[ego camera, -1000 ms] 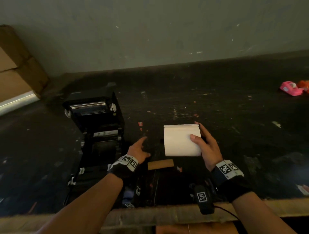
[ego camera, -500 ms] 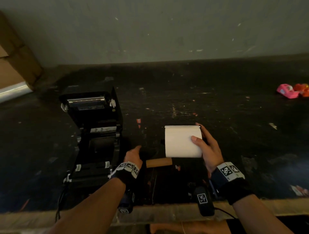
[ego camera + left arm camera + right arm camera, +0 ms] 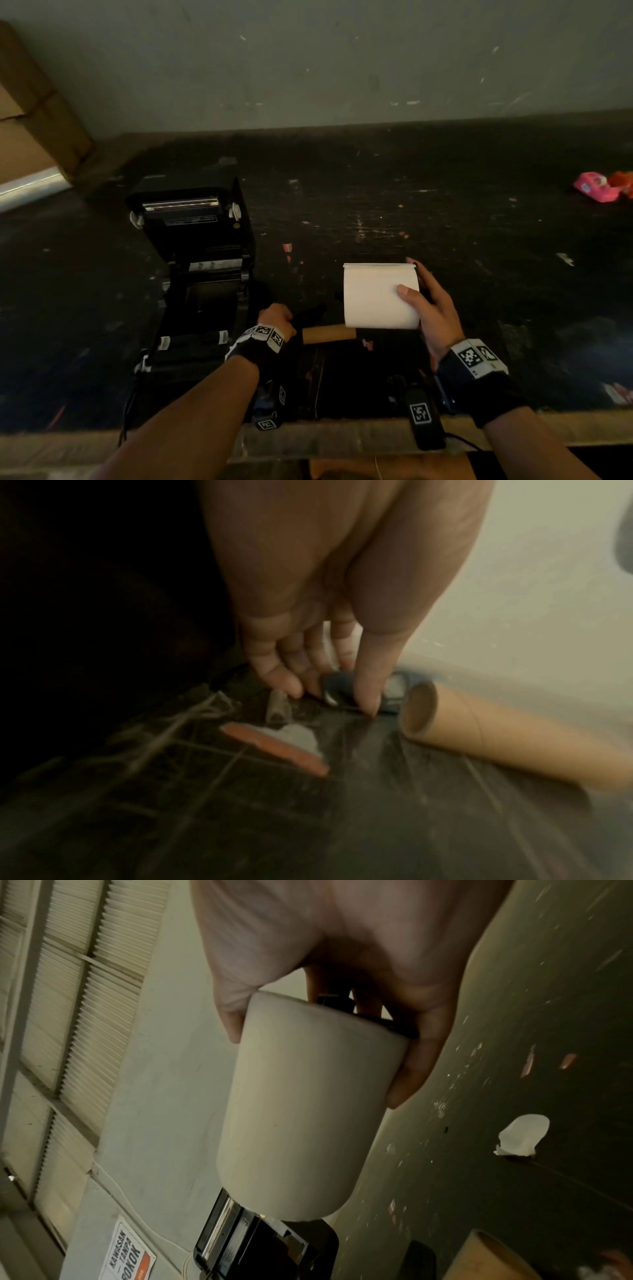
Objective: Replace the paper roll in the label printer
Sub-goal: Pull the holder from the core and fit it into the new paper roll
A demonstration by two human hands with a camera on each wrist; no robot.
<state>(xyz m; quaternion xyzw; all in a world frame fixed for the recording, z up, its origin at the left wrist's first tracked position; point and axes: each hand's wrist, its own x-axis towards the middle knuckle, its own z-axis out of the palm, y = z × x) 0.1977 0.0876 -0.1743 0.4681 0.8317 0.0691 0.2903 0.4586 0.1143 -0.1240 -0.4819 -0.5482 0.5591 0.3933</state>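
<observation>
The black label printer [image 3: 195, 274] stands open at the left, lid up, its roll bay dark and seemingly bare. My right hand [image 3: 409, 277] grips a full white paper roll [image 3: 376, 294] above the table; in the right wrist view a black part [image 3: 359, 1015] shows at the end of the roll [image 3: 301, 1110] under my fingers. An empty brown cardboard core [image 3: 329, 334] lies on the table. My left hand [image 3: 329, 699] is down beside the core [image 3: 479, 731], thumb and fingers pinching a small dark plastic piece [image 3: 342, 693].
The black tabletop [image 3: 445, 205] is scuffed, with paper scraps. Pink and orange items [image 3: 597, 186] lie far right, a cardboard box [image 3: 30, 130] stands back left, and a grey wall is behind. A small black tagged device [image 3: 423, 418] sits at the front edge.
My left hand has drawn back from beside the printer, dropped to the table by the cardboard core and closed on the small dark piece. The right hand and roll have barely moved.
</observation>
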